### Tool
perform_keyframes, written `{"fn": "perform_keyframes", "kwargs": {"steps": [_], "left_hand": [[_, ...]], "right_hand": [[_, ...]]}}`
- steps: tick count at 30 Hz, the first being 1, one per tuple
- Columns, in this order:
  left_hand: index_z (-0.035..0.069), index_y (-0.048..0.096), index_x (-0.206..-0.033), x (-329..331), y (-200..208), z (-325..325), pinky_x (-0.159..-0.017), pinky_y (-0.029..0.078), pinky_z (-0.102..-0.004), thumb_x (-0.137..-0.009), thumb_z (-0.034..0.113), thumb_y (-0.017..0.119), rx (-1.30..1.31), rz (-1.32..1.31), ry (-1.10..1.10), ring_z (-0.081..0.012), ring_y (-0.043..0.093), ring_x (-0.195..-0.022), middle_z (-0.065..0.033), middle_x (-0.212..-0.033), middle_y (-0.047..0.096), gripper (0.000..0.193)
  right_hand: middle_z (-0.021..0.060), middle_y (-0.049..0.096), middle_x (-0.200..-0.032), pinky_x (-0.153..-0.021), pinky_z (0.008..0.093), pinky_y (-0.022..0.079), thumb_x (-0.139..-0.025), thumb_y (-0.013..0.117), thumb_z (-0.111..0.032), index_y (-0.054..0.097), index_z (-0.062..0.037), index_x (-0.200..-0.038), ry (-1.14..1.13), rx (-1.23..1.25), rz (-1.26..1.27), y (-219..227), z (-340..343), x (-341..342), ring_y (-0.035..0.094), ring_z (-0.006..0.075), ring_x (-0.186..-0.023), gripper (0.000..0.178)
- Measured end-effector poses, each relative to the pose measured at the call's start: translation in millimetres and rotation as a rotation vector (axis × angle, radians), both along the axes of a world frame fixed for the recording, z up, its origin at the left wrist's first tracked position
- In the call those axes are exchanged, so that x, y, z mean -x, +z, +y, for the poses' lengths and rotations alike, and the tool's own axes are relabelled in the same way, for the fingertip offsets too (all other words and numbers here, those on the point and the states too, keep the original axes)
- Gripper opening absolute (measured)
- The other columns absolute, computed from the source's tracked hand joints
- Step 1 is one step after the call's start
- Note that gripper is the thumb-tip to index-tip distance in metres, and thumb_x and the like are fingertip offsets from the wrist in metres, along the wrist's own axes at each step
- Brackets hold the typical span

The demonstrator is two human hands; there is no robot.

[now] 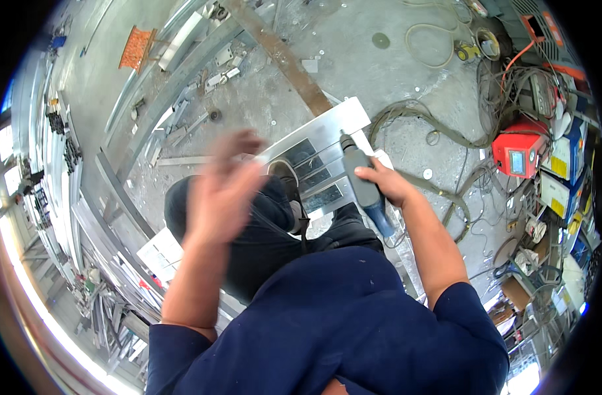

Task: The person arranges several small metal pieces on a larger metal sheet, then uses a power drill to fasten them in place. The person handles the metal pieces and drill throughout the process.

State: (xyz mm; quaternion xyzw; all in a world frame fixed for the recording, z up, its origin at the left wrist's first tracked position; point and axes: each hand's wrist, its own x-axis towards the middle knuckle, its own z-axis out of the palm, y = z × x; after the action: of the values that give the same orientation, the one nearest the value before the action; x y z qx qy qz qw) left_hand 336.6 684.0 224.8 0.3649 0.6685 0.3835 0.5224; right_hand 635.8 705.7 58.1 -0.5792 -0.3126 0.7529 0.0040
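My right hand (388, 181) is closed around a dark grey power tool (363, 178) with a narrow metal tip and a blue rear end. Its tip points away from me, over a silver metal frame (343, 118). Several rectangular openings in the frame show dark floor. My foot, in a dark shoe (284, 172), is at the frame's left side. To the left, above my bent knee, my left hand (225, 191) is smeared by motion. Its fingers are too blurred to read, and nothing can be made out in it.
Long metal profiles (93, 230) lie along the left, with offcuts scattered nearby. A brown steel strip (284, 59) runs across the floor beyond the frame. Hoses and cables (455, 135) coil on the right beside a red machine (521, 151). An orange plastic piece (137, 49) lies far left.
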Motion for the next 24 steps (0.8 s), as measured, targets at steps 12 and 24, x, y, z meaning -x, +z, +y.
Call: {"fn": "perform_keyframes", "kwargs": {"steps": [12,24], "left_hand": [[-0.002,0.055,-0.112,-101.9,-190.3,-87.3,-0.085,0.053,-0.0502,-0.090,0.015,0.058,1.165,-0.803,0.414,-0.0307,0.065,-0.092,-0.0145,-0.100,0.063,0.028],[0.001,0.056,-0.107,-99.2,-185.1,-66.5,-0.083,0.052,-0.0437,-0.090,0.016,0.058,1.001,-0.649,0.524,-0.0276,0.065,-0.086,-0.0118,-0.095,0.065,0.022]], "right_hand": [[0.0373,0.047,-0.131,-0.101,0.0422,0.045,-0.070,0.076,-0.040,0.010,0.0044,-0.152,0.646,-0.253,-0.029,46.5,-84.7,22.8,0.053,0.0452,-0.119,0.114],[0.0263,0.067,-0.088,-0.076,0.0482,0.053,-0.070,0.067,-0.015,0.018,0.0040,-0.150,0.795,-0.457,-0.171,29.3,-71.4,42.8,0.066,0.0428,-0.082,0.096]]}}
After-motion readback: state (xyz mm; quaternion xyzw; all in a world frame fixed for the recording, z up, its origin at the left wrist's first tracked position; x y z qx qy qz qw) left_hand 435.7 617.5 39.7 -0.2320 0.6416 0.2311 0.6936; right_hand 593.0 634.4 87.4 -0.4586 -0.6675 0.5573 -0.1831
